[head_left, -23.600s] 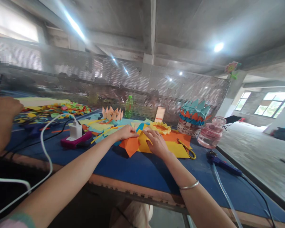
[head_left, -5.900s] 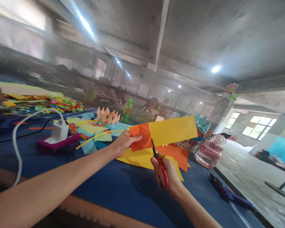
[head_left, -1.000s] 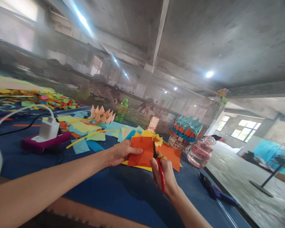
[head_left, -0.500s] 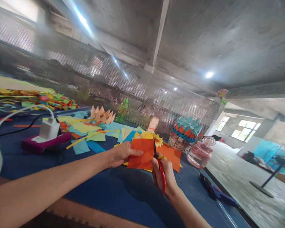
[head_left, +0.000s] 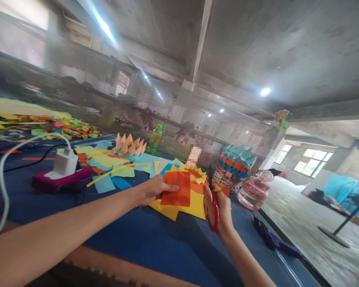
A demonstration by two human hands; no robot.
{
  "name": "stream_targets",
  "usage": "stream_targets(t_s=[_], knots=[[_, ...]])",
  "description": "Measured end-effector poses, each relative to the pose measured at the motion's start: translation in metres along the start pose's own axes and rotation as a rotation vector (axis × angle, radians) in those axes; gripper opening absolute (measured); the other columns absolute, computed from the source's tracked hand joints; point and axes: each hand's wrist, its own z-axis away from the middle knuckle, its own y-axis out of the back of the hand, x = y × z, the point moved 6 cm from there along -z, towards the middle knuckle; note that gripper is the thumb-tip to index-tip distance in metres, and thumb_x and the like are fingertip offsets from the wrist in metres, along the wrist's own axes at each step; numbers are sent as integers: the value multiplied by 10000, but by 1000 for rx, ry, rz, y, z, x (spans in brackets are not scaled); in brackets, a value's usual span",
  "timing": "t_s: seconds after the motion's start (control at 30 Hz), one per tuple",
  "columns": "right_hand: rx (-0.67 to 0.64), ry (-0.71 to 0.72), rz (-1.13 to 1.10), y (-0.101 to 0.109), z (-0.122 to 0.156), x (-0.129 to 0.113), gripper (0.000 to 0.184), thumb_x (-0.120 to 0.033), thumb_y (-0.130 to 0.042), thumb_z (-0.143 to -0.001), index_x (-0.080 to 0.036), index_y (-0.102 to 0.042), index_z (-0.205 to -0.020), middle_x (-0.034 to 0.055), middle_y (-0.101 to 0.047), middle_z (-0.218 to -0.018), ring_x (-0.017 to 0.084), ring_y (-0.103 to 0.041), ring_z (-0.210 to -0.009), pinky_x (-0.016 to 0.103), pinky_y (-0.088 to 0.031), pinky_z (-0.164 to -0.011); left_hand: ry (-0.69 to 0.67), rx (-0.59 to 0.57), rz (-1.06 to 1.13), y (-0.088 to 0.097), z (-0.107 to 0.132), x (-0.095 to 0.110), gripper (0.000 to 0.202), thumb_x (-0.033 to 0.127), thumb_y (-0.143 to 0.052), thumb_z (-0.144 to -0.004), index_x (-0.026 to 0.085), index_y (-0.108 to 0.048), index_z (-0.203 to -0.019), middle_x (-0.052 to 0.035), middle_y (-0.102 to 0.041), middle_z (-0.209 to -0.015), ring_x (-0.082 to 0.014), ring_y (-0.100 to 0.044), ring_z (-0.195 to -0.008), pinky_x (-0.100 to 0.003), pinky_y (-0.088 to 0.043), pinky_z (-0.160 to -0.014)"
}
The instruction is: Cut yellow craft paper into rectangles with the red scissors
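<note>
My left hand pinches the left edge of a piece of orange paper, thumb on top. Red-handled scissors are in my right hand, their dark blades pointing up and apart from the paper. Below the orange piece lies yellow paper on the blue table. Just behind my hands are a yellow folded-paper ring and more orange paper, partly covered by my right hand.
At the right stand a basket with folded-paper points, a pink bottle and a dark blue glue gun. On the left are a purple power strip with a white charger, paper scraps, a peach paper ring and a green bottle.
The scissors have moved right, away from the orange paper. The piece in my left hand is now narrower, and more of the yellow paper beneath shows.
</note>
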Motion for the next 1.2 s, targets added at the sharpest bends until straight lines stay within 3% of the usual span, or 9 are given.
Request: stream_targets(t_s=[0.23,0.37,0.43,0.53,0.63,0.77,0.97,1.1,1.2], knots=[[-233,-155,825,23,-23,41,322,-440,-466,-821,-179,-623,-925,148,-686,-846,294,-648,-786,307,-407,-579,-66,147,0,19,-4,16,373,194,-843,-450,120,-704,-788,-94,-728,-783,-243,-686,-735,-340,-550,-709],[-435,-207,958,21,-18,62,272,-309,-450,-805,-203,-652,-953,145,-677,-954,312,-630,-900,346,-423,-652,-84,276,-96,35,-5,20,351,199,-840,-436,106,-682,-736,-100,-710,-678,-265,-679,-680,-367,-550,-637],[-453,-182,954,21,-16,62,277,-275,-451,-791,-211,-661,-961,136,-664,-985,308,-617,-928,353,-426,-675,-76,336,-162,42,-4,20,363,204,-838,-432,102,-677,-741,-95,-697,-641,-269,-674,-661,-355,-541,-587],[-304,-42,895,21,-18,46,318,-236,-452,-785,-189,-645,-1032,144,-621,-1067,298,-581,-987,351,-425,-728,-83,377,-240,46,-5,20,377,221,-836,-430,102,-679,-751,-92,-694,-644,-262,-669,-658,-323,-524,-553],[-190,128,570,9,-18,23,320,-303,-385,-856,-179,-633,-1016,106,-635,-1008,225,-593,-904,299,-422,-741,-99,356,-299,43,-6,19,349,257,-831,-443,110,-685,-723,-102,-706,-705,-251,-666,-671,-310,-519,-569],[-381,86,88,-35,-11,10,451,-517,-348,-866,-165,-624,-809,45,-639,-756,170,-573,-699,246,-398,-609,-108,318,-382,36,-5,16,313,288,-821,-460,134,-694,-701,-76,-709,-731,-231,-659,-674,-296,-508,-592],[-359,108,59,-63,-15,3,374,-477,-453,-807,-184,-475,-575,-36,-431,-518,108,-387,-515,219,-268,-484,-83,196,-394,20,-3,7,281,316,-807,-485,144,-667,-657,-19,-671,-618,-189,-629,-619,-261,-471,-576],[-290,72,73,-55,-28,14,379,-489,-438,-792,-193,-445,-556,-38,-418,-506,112,-383,-510,226,-258,-487,-135,412,-437,41,-4,22,279,377,-771,-560,143,-623,-589,-16,-603,-492,-173,-603,-532,-236,-429,-484],[-270,-8,44,-54,-34,24,390,-497,-433,-782,-192,-447,-540,-26,-463,-504,113,-413,-499,227,-277,-487,-381,548,-179,61,1,52,241,329,-744,-628,142,-654,-749,-30,-664,-632,-168,-637,-632,-228,-476,-541]])
